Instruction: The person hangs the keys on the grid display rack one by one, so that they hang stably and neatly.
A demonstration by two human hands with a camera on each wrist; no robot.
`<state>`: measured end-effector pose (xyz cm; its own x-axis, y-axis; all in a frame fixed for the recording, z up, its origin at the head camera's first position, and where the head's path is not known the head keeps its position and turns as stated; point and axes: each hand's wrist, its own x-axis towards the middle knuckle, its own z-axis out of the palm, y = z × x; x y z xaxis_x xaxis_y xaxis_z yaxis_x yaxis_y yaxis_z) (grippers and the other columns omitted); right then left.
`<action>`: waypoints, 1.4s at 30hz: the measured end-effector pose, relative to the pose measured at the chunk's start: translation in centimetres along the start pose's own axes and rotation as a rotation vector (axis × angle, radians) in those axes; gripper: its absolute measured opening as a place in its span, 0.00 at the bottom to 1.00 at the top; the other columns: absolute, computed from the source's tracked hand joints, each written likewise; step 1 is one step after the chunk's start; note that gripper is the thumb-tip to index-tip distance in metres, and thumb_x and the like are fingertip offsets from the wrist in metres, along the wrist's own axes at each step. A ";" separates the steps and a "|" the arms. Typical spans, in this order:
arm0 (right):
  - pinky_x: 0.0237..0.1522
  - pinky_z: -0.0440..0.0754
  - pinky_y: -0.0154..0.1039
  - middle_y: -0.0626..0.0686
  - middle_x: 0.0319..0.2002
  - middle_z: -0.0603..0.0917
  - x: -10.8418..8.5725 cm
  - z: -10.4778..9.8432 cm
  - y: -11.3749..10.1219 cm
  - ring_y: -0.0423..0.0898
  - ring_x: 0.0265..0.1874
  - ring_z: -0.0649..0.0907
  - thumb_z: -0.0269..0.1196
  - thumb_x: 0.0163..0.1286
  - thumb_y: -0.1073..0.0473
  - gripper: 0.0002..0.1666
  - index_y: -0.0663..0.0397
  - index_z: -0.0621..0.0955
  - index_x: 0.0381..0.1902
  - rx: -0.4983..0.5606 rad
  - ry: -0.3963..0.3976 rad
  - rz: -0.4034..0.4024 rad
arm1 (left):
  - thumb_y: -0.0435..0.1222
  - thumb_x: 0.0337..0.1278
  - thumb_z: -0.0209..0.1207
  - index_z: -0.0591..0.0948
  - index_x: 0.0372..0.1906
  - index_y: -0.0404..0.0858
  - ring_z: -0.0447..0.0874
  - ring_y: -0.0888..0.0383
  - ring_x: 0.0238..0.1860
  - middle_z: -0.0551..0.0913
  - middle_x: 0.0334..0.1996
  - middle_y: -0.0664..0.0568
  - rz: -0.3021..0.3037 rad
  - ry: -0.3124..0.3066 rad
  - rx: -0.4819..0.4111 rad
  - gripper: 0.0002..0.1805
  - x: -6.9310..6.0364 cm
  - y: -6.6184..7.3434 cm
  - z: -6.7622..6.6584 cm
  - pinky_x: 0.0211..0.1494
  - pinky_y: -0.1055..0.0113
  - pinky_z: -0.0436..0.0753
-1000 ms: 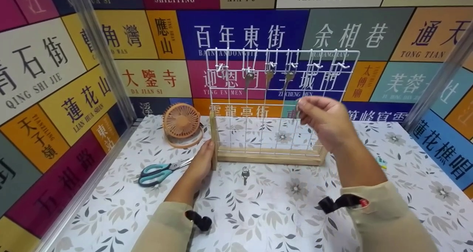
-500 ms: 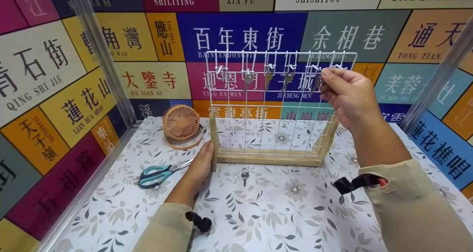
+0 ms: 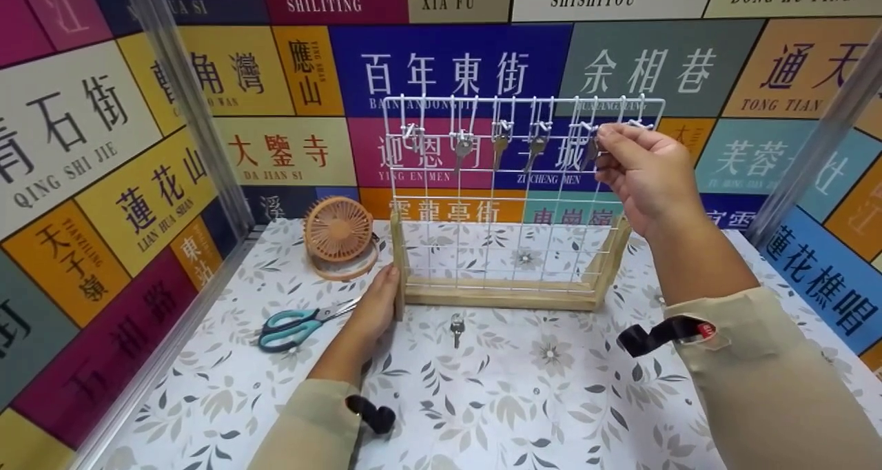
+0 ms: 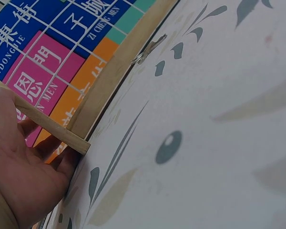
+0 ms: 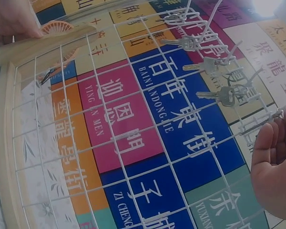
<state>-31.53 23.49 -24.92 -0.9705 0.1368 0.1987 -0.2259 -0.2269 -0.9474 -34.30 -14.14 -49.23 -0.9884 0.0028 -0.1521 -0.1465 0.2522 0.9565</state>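
A white wire grid rack (image 3: 510,198) on a wooden stand (image 3: 499,298) stands upright on the table. My left hand (image 3: 375,302) grips its left wooden post (image 3: 397,263), with fingers behind the post in the left wrist view. At the upper right of the grid, my right hand (image 3: 651,177) pinches a key (image 5: 257,125) close to the fifth hook (image 3: 586,127). The fingers partly hide that key; whether its ring is on the hook I cannot tell. Three keys hang on hooks to the left, among them a silver key (image 3: 464,154). Another key (image 3: 457,331) lies on the table before the stand.
Scissors with teal handles (image 3: 293,327) lie left of my left hand, blades toward it. An orange fan (image 3: 338,229) stands behind them. The table (image 3: 510,394) has a leaf-patterned cover, and a colourful sign-covered wall (image 3: 455,63) rises behind the rack.
My right hand has moved up and right with its key, from the lower grid to the fifth hook, then barely shifted. The left hand has stayed on the post.
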 end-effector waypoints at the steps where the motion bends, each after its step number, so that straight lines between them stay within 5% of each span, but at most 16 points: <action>1: 0.44 0.88 0.31 0.51 0.44 0.86 0.0 0.0 0.1 0.47 0.39 0.81 0.79 0.63 0.47 0.30 0.57 0.87 0.58 -0.002 -0.002 0.001 | 0.76 0.73 0.37 0.57 0.86 0.59 0.50 0.46 0.88 0.59 0.86 0.51 0.005 0.004 0.005 0.46 0.0 0.0 0.0 0.89 0.38 0.46; 13: 0.46 0.88 0.32 0.49 0.42 0.90 -0.2 -0.5 3.0 0.46 0.38 0.84 0.77 0.67 0.49 0.23 0.55 0.88 0.55 -0.025 0.010 0.041 | 0.77 0.71 0.37 0.57 0.87 0.59 0.51 0.46 0.88 0.59 0.86 0.51 0.001 0.005 -0.022 0.47 -0.1 -0.1 0.0 0.89 0.38 0.47; 26: 0.38 0.89 0.32 0.47 0.37 0.90 -2.3 1.2 9.1 0.43 0.33 0.84 0.73 0.73 0.54 0.13 0.58 0.89 0.47 -0.043 -0.111 0.058 | 0.73 0.76 0.38 0.57 0.86 0.57 0.51 0.45 0.88 0.60 0.86 0.49 0.022 0.016 -0.015 0.43 -0.1 -0.1 0.2 0.89 0.39 0.47; 32: 0.38 0.88 0.33 0.47 0.37 0.89 -2.8 2.2 11.9 0.42 0.32 0.84 0.70 0.77 0.58 0.05 0.53 0.89 0.44 -0.043 -0.149 0.098 | 0.73 0.76 0.38 0.57 0.87 0.56 0.52 0.45 0.87 0.61 0.85 0.48 0.033 0.009 -0.033 0.45 0.0 -0.2 0.2 0.89 0.40 0.49; 42: 0.38 0.88 0.33 0.47 0.36 0.87 -3.4 3.8 18.0 0.42 0.33 0.84 0.70 0.76 0.60 0.08 0.57 0.89 0.47 -0.151 -0.196 0.247 | 0.70 0.79 0.39 0.58 0.86 0.54 0.54 0.44 0.87 0.62 0.85 0.47 0.056 0.019 -0.029 0.42 0.0 -0.3 0.3 0.89 0.40 0.50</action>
<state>-32.63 15.31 -41.68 -0.9954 -0.0951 -0.0103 0.0183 -0.0830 -0.9964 -34.24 -13.87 -49.61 -0.9956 -0.0020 -0.0940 -0.0920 0.2235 0.9703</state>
